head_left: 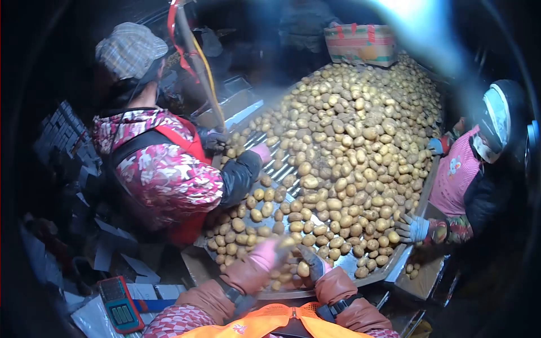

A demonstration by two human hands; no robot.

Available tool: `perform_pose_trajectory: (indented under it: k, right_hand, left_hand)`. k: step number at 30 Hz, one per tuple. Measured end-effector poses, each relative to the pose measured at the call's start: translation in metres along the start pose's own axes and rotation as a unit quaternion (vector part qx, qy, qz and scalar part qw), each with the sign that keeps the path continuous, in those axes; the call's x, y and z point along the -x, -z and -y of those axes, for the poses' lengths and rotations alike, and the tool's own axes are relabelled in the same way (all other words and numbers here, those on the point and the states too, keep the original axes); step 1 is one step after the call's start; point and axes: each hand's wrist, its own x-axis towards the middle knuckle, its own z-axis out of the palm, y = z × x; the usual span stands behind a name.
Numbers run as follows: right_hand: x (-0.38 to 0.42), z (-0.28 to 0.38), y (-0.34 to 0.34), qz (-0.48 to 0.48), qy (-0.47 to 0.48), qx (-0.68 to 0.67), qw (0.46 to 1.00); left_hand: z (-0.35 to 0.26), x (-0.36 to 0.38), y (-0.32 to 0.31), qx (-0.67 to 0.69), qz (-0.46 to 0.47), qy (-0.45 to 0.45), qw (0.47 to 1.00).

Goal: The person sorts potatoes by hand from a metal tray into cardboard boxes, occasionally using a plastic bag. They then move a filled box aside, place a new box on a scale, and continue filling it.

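Smeared by motion, my left hand (269, 253) in a pink and grey glove reaches over the near end of the sorting table. A blurred potato (287, 243) shows at its fingertips, and the fingers look closed on it. My right hand (316, 263), in a similar glove, is just to the right, low over the table's near edge. Its fingers curl around a pale potato (303, 269); the palm side is hidden. Loose potatoes (360, 152) surround both hands and rise into a large heap farther back.
Metal rollers (277, 160) show among the potatoes. A person in a camouflage jacket (160, 169) works at the left; another in a pink apron (453, 172) touches the heap at the right. A printed carton (360, 45) stands behind. A red-framed device (120, 304) lies lower left.
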Motion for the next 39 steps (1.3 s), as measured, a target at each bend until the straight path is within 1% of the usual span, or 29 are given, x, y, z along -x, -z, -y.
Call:
perform_pose_trajectory:
  k: [1, 2, 4, 5, 8, 9, 12, 13, 14, 15, 16, 17, 18, 20, 21, 23, 24, 25, 26, 27, 28, 29, 30, 31, 32, 33, 35, 37, 39]
  right_hand:
    - [-0.005, -0.005, 0.006, 0.023, 0.047, 0.069, 0.996]
    - [-0.009, -0.01, 0.012, 0.04, 0.096, 0.136, 0.985]
    - [-0.02, -0.013, 0.028, 0.028, 0.116, 0.14, 0.983]
    - [-0.007, -0.001, 0.019, 0.152, 0.075, 0.072, 0.983]
    - [-0.016, -0.006, 0.046, 0.179, 0.024, 0.016, 0.983]
    - [-0.016, -0.009, 0.049, 0.128, 0.055, 0.025, 0.99]
    - [-0.008, 0.006, 0.044, 0.134, 0.083, 0.035, 0.987]
    - [-0.014, -0.004, 0.06, 0.075, 0.129, 0.051, 0.987]
    - [-0.016, 0.001, 0.067, 0.087, 0.156, 0.068, 0.982]
    - [-0.012, 0.011, 0.062, 0.098, 0.183, 0.084, 0.975]
    - [0.007, 0.016, 0.056, 0.044, 0.21, 0.029, 0.976]
    - [0.006, 0.012, 0.068, 0.0, 0.247, -0.017, 0.969]
    - [-0.001, 0.011, 0.089, 0.005, 0.256, -0.058, 0.965]
    - [-0.013, 0.008, 0.114, 0.055, 0.282, -0.109, 0.952]
    - [-0.016, 0.01, 0.116, 0.065, 0.277, -0.116, 0.951]
    - [-0.036, 0.0, 0.125, 0.006, 0.379, 0.062, 0.923]
    - [-0.028, 0.0, 0.107, 0.005, 0.429, 0.128, 0.894]
    - [-0.021, 0.001, 0.089, -0.001, 0.479, 0.188, 0.858]
    - [-0.013, 0.013, 0.075, -0.045, 0.499, 0.304, 0.81]
    - [-0.006, 0.025, 0.062, -0.095, 0.515, 0.41, 0.747]
    - [-0.027, 0.026, 0.077, 0.0, 0.508, 0.352, 0.786]
    - [-0.042, 0.019, 0.1, 0.083, 0.494, 0.284, 0.818]
    - [-0.023, 0.024, 0.091, 0.019, 0.428, 0.344, 0.836]
    - [-0.006, 0.019, 0.085, -0.023, 0.448, 0.356, 0.82]
    - [0.0, 0.016, 0.083, -0.056, 0.477, 0.37, 0.795]
    - [-0.004, 0.014, 0.09, -0.033, 0.471, 0.358, 0.806]
    - [0.001, 0.014, 0.087, 0.004, 0.467, 0.361, 0.807]
    - [-0.001, 0.013, 0.094, 0.015, 0.465, 0.403, 0.788]
    - [0.003, 0.013, 0.094, 0.024, 0.461, 0.427, 0.777]
  left_hand:
    - [-0.034, 0.023, -0.01, -0.112, 0.015, -0.06, 0.992]
    - [-0.058, 0.038, -0.014, -0.248, 0.011, -0.196, 0.949]
    - [-0.057, 0.042, -0.02, -0.075, 0.079, -0.132, 0.985]
    - [-0.056, 0.042, -0.021, 0.015, 0.111, -0.101, 0.989]
    - [-0.068, 0.042, -0.016, -0.012, 0.135, -0.037, 0.99]
    - [-0.095, 0.041, -0.018, 0.098, 0.147, 0.117, 0.977]
    - [-0.082, 0.021, -0.024, 0.126, 0.139, 0.067, 0.98]
    - [-0.084, 0.017, -0.023, 0.094, 0.103, 0.111, 0.984]
    - [-0.055, 0.007, -0.033, 0.106, 0.018, 0.044, 0.993]
    - [-0.062, -0.003, -0.016, -0.063, 0.0, 0.027, 0.998]
    - [-0.06, -0.01, -0.009, -0.201, -0.046, 0.019, 0.978]
    - [-0.058, -0.018, -0.001, -0.334, -0.094, 0.023, 0.938]
    - [-0.043, -0.027, -0.002, -0.433, -0.167, 0.036, 0.885]
    - [-0.021, -0.039, -0.007, -0.51, -0.172, 0.08, 0.839]
    - [-0.02, -0.045, -0.013, -0.491, -0.107, 0.112, 0.857]
    - [-0.024, -0.042, -0.038, -0.474, -0.072, 0.062, 0.875]
    - [-0.029, -0.041, -0.05, -0.465, -0.053, 0.037, 0.883]
    - [-0.017, -0.04, -0.05, -0.417, -0.049, -0.036, 0.907]
    - [0.004, -0.041, -0.051, -0.362, -0.04, -0.108, 0.925]
    - [0.022, -0.042, -0.053, -0.286, 0.0, -0.102, 0.953]
    - [0.013, -0.032, -0.044, -0.238, 0.061, -0.076, 0.966]
    - [0.009, -0.025, -0.043, -0.114, 0.083, -0.04, 0.989]
    - [0.002, -0.017, -0.047, 0.088, 0.086, 0.028, 0.992]
    - [-0.005, -0.011, -0.051, 0.32, 0.07, 0.106, 0.939]
    - [-0.016, -0.007, -0.053, 0.449, 0.044, 0.159, 0.878]
    - [-0.047, 0.006, -0.06, 0.121, 0.0, -0.029, 0.992]
    - [-0.057, -0.002, -0.063, -0.046, 0.018, -0.16, 0.986]
    - [-0.081, 0.001, -0.067, 0.112, 0.08, 0.028, 0.99]
    - [-0.067, 0.0, -0.072, 0.153, 0.101, 0.004, 0.983]
